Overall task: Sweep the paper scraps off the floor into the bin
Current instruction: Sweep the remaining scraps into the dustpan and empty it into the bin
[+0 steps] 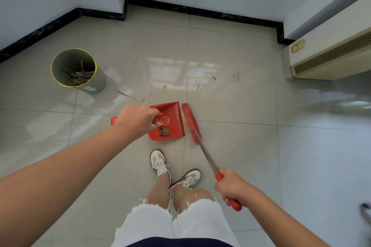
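Observation:
My left hand (137, 117) grips the handle of a red dustpan (170, 129) that rests on the floor with its open lip facing right. A brownish paper scrap (165, 131) lies inside the pan. My right hand (230, 186) holds the red handle of a small broom (191, 121), whose red head sits just right of the pan's lip. A small yellowish scrap (184, 120) shows between the broom head and the lip. The grey-green bin (88, 86) with a yellow rim stands at the far left, with scraps inside it.
White walls with a black skirting board (200, 11) bound the tiled floor. A cream air-conditioning unit (329, 56) stands at the right. My two feet in white sneakers (160, 163) are just below the dustpan. Dark scuff marks dot the tiles beyond the pan.

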Tool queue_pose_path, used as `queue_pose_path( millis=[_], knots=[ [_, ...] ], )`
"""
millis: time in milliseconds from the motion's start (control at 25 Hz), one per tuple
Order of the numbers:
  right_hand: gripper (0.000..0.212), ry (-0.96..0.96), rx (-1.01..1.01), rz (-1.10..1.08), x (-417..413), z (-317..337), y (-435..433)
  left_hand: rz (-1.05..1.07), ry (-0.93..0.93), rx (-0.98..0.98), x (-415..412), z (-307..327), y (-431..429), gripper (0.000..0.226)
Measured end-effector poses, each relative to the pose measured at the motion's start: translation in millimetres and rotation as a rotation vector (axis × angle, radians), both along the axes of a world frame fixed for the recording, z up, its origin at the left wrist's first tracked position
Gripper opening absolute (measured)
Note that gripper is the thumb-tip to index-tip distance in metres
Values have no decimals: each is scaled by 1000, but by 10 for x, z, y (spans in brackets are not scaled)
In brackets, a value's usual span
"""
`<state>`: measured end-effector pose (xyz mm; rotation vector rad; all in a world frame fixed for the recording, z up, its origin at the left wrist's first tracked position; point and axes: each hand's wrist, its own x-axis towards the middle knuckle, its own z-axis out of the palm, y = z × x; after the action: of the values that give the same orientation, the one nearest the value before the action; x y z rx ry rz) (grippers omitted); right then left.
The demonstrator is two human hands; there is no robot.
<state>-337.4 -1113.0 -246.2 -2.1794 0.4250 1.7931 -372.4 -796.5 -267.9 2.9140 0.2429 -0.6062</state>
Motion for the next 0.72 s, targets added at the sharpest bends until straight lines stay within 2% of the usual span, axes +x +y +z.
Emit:
queue_pose_path(
  millis=[200,360,520,720],
  knots=[
    [39,122,117,-117,589,856,-176,22,-31,30,-150,-26,150,34],
    [44,47,152,-75,573,1324,-355,133,-87,-61,-399,5,273,28],
    [41,-146,96,-5,803,1186,-339,359,-112,-75,-673,206,570,23],
    [16,-365,-27,100,1541,386,-144,614,-93,-64,-1156,361,1024,25]
  ],
)
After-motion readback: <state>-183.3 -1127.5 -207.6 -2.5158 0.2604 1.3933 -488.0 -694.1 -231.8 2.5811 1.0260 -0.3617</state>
